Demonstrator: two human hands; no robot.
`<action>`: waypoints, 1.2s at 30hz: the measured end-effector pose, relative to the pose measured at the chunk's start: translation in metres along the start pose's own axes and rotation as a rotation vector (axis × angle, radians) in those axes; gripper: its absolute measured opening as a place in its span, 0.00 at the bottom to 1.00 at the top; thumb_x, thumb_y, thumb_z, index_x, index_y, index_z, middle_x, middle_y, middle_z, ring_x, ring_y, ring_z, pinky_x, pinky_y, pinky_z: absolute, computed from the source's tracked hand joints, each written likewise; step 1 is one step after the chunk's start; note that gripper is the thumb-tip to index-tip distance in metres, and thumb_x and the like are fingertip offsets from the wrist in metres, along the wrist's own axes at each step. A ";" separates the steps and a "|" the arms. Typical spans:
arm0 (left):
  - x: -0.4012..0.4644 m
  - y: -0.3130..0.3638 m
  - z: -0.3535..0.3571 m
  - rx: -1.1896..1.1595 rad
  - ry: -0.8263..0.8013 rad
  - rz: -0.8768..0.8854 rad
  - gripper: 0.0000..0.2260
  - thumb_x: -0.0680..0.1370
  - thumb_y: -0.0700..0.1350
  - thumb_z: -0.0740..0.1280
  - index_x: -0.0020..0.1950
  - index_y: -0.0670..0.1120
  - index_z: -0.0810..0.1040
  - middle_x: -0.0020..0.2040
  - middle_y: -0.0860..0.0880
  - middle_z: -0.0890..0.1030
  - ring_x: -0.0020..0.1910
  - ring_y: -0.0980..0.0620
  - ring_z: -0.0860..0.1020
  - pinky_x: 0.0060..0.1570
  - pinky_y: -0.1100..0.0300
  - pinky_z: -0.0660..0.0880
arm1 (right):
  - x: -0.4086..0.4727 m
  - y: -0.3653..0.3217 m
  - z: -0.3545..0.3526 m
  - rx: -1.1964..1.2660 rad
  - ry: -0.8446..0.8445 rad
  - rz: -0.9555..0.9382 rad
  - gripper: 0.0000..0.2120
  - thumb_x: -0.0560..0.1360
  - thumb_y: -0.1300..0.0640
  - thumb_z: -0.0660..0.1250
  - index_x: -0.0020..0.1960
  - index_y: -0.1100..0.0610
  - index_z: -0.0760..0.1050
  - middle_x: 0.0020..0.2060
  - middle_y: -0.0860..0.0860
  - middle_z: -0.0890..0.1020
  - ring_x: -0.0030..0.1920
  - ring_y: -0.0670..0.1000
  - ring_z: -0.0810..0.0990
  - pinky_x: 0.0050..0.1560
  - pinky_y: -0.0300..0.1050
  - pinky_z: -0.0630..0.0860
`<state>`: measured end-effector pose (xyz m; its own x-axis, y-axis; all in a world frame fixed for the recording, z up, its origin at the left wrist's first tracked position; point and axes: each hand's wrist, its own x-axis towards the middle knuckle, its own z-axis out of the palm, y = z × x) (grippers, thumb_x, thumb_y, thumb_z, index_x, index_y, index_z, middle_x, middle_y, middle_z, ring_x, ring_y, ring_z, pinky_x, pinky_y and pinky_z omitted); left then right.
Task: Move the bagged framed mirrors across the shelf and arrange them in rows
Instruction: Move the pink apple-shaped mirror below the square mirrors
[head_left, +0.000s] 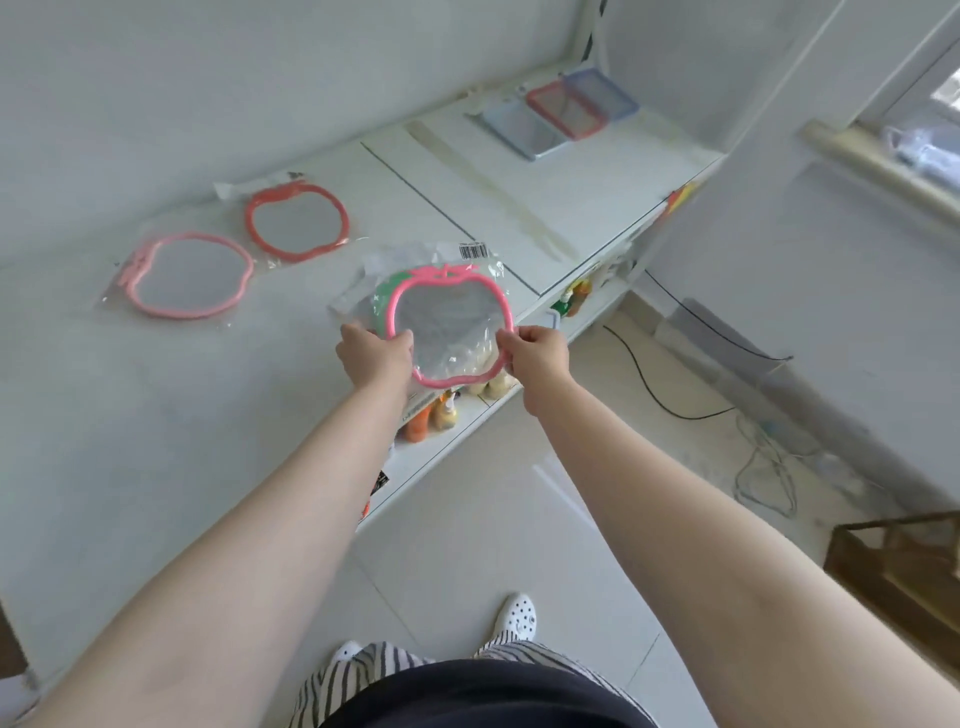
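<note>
Both arms outstretched, left hand (375, 353) and right hand (535, 353) pinching bagged pink mirror (451, 327) at shelf (156, 405) edge

Bare forearms without sleeves are seen. A dark plain top (478, 696), black-and-white striped fabric trousers (363, 670) and white perforated clog shoes (517, 618) are worn.

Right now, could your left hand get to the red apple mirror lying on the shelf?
Probably not yet. The left hand is busy gripping the bagged pink mirror together with the right hand. The shelf towards the red mirror looks bare, so once freed it likely could.
</note>
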<state>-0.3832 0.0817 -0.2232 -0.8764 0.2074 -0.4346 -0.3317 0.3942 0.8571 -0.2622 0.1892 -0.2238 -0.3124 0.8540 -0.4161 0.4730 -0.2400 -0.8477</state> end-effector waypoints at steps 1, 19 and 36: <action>-0.003 0.001 0.011 0.009 -0.043 -0.014 0.18 0.69 0.41 0.70 0.58 0.39 0.75 0.53 0.41 0.80 0.43 0.43 0.79 0.42 0.55 0.76 | 0.008 0.000 -0.013 0.009 0.009 0.011 0.11 0.73 0.60 0.66 0.33 0.58 0.70 0.28 0.52 0.68 0.30 0.51 0.66 0.36 0.44 0.66; -0.067 0.037 0.223 0.201 -0.325 0.054 0.06 0.73 0.43 0.71 0.48 0.44 0.82 0.33 0.51 0.79 0.27 0.54 0.75 0.27 0.62 0.73 | 0.126 0.039 -0.212 0.144 0.192 0.046 0.07 0.68 0.60 0.72 0.35 0.55 0.75 0.32 0.51 0.78 0.30 0.50 0.73 0.41 0.47 0.75; -0.011 0.113 0.445 0.302 -0.542 0.128 0.09 0.71 0.41 0.73 0.33 0.50 0.76 0.38 0.46 0.82 0.39 0.46 0.81 0.48 0.54 0.81 | 0.273 0.011 -0.317 0.189 0.433 0.206 0.08 0.70 0.64 0.67 0.34 0.55 0.75 0.33 0.49 0.77 0.31 0.48 0.74 0.43 0.44 0.77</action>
<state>-0.2562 0.5222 -0.2448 -0.5753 0.6621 -0.4803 -0.0534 0.5555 0.8298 -0.0806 0.5659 -0.2424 0.1603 0.8835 -0.4401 0.3187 -0.4683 -0.8241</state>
